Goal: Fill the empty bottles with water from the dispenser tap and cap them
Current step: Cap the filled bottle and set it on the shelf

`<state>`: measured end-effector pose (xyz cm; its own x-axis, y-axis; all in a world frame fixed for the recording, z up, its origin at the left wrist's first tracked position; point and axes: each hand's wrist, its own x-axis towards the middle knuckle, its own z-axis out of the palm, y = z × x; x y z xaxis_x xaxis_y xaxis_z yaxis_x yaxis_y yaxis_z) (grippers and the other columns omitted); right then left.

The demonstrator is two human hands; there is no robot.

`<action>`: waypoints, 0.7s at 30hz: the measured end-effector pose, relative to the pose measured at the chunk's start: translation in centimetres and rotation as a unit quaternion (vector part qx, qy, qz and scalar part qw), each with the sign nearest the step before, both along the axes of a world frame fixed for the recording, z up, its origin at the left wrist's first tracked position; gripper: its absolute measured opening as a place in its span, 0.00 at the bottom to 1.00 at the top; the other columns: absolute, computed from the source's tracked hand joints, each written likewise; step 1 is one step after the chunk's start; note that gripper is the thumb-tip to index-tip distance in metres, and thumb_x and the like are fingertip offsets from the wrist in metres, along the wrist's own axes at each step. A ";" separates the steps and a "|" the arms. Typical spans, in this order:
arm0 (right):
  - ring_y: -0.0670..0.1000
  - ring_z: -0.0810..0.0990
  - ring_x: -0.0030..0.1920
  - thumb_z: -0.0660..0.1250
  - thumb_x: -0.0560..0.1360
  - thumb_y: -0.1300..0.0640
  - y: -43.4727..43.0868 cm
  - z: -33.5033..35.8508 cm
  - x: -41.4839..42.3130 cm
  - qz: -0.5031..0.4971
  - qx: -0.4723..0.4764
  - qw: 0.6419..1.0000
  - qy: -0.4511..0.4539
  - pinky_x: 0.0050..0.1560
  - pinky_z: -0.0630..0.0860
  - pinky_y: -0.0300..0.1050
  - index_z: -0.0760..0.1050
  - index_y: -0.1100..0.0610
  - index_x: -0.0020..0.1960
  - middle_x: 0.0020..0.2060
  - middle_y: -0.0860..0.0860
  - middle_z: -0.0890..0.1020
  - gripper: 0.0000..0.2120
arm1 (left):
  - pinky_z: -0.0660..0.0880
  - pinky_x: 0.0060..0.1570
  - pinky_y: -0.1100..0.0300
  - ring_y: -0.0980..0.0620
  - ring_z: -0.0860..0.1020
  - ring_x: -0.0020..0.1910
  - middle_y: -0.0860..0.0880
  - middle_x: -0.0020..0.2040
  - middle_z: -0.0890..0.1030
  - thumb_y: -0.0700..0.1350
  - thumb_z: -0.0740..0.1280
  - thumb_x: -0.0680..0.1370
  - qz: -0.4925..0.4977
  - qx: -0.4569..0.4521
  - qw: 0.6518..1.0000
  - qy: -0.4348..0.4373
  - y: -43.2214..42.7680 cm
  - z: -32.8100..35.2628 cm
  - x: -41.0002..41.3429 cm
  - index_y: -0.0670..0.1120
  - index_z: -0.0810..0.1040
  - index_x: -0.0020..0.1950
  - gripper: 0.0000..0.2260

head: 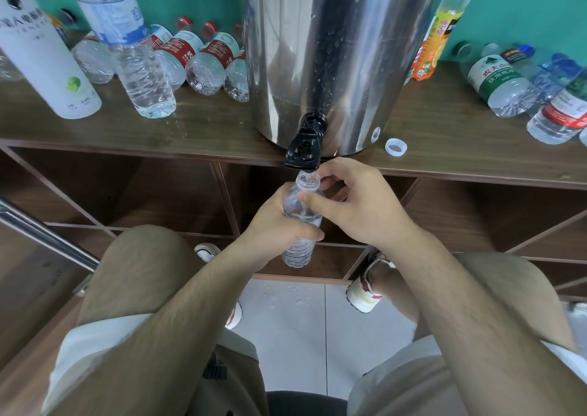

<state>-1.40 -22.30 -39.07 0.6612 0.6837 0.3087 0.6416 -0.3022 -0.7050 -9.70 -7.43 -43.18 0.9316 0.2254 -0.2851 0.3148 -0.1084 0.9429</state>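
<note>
Forearms (pixel 197 304) reach to the bottle (pixel 306 187), its mouth just under the tap (pixel 303 147). Wrapped around its body is the left hand (pixel 279 222); the right hand (pixel 355 206) pinches its neck. Keep the mouth centred under the spout and the bottle upright; water may be running, hard to tell. Its cap (pixel 396 146) lies on the shelf (pixel 203 129).

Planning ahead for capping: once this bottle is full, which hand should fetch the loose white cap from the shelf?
Right. The white cap lies on the shelf right of the dispenser, nearer the right hand. The left hand grips the bottle round its body and could probably hold it alone.
</note>
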 end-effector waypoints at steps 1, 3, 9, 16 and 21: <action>0.46 0.82 0.47 0.78 0.73 0.50 0.0 0.0 0.0 0.001 0.000 1.000 -0.001 0.45 0.82 0.50 0.78 0.42 0.51 0.45 0.41 0.81 0.11 | 0.74 0.69 0.37 0.44 0.80 0.65 0.46 0.64 0.82 0.40 0.79 0.59 0.001 0.004 1.000 0.000 0.0 0.0 0.0 0.48 0.72 0.73 0.41; 0.46 0.82 0.47 0.78 0.73 0.50 0.1 0.0 0.0 0.001 0.004 1.000 0.000 0.45 0.82 0.50 0.78 0.42 0.51 0.44 0.41 0.81 0.11 | 0.75 0.68 0.38 0.45 0.80 0.65 0.48 0.65 0.82 0.41 0.78 0.60 0.003 0.008 1.000 -0.001 0.0 0.0 -0.1 0.49 0.72 0.73 0.42; 0.46 0.82 0.47 0.78 0.74 0.50 0.0 0.0 -0.1 0.002 0.000 1.000 0.003 0.46 0.82 0.52 0.77 0.42 0.51 0.45 0.42 0.81 0.11 | 0.74 0.69 0.39 0.45 0.80 0.66 0.48 0.66 0.81 0.41 0.78 0.59 0.000 0.007 1.000 0.001 -0.1 0.3 -0.2 0.49 0.71 0.74 0.42; 0.45 0.82 0.47 0.78 0.74 0.49 0.0 0.1 0.0 0.003 0.000 1.000 0.004 0.47 0.82 0.52 0.78 0.42 0.51 0.44 0.41 0.81 0.11 | 0.73 0.70 0.38 0.45 0.79 0.67 0.48 0.67 0.80 0.41 0.77 0.59 -0.001 0.003 1.000 0.002 -0.1 0.5 -0.3 0.50 0.71 0.75 0.43; 0.45 0.82 0.46 0.78 0.74 0.50 0.0 0.0 0.0 0.002 0.001 1.000 0.000 0.46 0.82 0.51 0.77 0.40 0.50 0.43 0.40 0.81 0.12 | 0.74 0.70 0.39 0.45 0.79 0.67 0.49 0.67 0.81 0.40 0.78 0.60 0.002 0.003 1.000 0.004 -0.1 0.4 -0.3 0.49 0.71 0.74 0.43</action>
<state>-1.38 -22.30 -39.04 0.6589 0.6854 0.3099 0.6430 -0.2995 -0.7048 -10.00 -7.53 -42.77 0.9285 0.2316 -0.2903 0.3220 -0.1126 0.9400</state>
